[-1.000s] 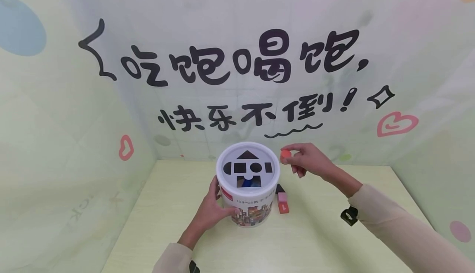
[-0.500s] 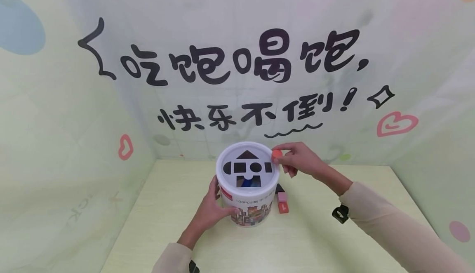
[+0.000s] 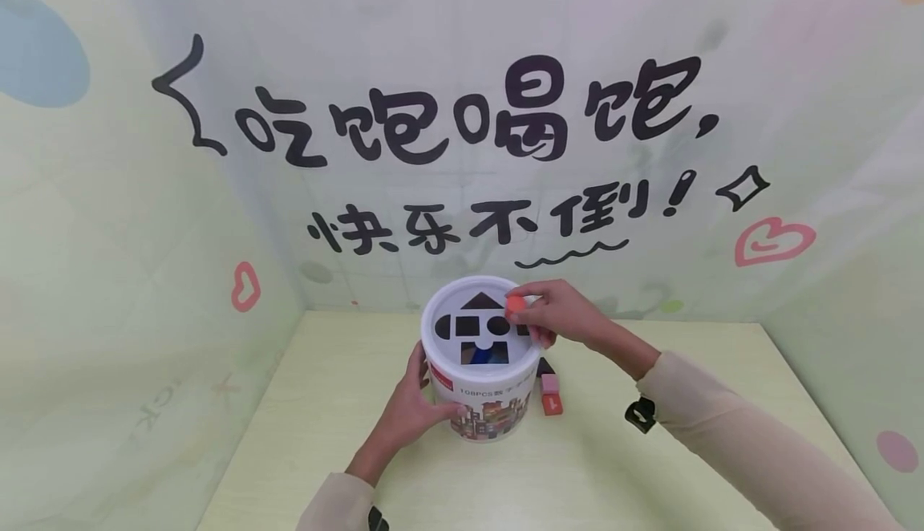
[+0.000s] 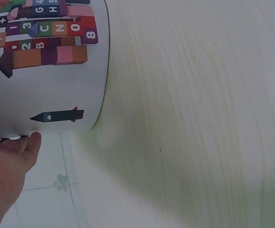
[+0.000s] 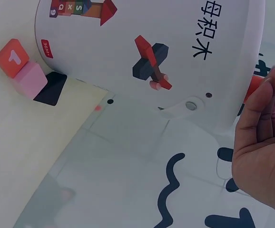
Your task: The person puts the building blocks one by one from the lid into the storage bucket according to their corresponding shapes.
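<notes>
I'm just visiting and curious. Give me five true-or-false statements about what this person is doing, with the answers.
1. The left hand holds the white tub. True.
2. The tub's lid has only one opening. False: it has several, among them a triangular and a round one.
3. The right hand pinches an orange-red block over the lid. True.
4. The pink block is inside the tub. False: it lies on the table, beside the tub.
5. The red block next to the pink one shows the letter B. False: it shows the number 1.
</notes>
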A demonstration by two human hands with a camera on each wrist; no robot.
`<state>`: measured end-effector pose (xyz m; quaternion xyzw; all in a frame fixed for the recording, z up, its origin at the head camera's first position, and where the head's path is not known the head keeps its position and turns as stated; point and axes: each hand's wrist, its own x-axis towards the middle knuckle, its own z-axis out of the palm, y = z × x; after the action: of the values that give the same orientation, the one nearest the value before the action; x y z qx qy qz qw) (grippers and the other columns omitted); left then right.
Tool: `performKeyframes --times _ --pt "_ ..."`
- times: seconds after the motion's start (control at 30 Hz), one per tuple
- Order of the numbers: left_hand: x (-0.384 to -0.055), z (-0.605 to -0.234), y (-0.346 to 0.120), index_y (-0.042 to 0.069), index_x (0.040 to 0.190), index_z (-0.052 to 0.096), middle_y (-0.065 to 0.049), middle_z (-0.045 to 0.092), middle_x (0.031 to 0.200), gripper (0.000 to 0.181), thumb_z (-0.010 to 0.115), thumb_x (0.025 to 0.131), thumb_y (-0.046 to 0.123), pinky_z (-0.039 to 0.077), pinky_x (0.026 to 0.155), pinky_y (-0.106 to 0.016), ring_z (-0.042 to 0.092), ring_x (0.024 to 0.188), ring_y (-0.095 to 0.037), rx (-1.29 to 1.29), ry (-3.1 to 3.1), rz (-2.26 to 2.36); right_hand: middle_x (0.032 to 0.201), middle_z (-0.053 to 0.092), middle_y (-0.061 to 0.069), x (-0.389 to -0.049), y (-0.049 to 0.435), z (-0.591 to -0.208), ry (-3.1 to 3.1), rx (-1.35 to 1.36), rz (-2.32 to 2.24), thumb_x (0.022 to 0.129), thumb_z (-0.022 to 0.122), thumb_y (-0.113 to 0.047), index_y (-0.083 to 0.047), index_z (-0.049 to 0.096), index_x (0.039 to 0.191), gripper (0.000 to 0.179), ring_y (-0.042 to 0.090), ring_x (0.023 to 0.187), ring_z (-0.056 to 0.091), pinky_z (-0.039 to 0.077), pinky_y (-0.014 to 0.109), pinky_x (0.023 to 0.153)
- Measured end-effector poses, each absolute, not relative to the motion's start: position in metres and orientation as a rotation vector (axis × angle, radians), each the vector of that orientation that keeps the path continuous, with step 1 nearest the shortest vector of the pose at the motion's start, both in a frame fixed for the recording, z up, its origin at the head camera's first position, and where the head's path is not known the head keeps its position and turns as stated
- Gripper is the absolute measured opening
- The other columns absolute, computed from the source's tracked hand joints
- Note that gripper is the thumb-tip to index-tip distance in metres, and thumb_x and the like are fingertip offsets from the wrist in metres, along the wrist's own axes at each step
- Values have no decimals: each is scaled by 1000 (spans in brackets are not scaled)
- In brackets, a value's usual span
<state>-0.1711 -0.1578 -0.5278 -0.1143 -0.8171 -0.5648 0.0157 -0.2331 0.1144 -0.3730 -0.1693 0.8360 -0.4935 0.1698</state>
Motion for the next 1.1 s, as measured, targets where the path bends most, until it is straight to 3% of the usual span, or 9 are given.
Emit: performKeyframes --times 1.1 --pt "-170 -525 -157 36 154 10 2 31 156 118 89 67 37 35 111 -57 33 142 -33 -392 -2540 -1758 57 58 4 -236 93 -373 2393 -504 -1322 86 74 -22 -8 65 123 41 14 48 52 47 24 43"
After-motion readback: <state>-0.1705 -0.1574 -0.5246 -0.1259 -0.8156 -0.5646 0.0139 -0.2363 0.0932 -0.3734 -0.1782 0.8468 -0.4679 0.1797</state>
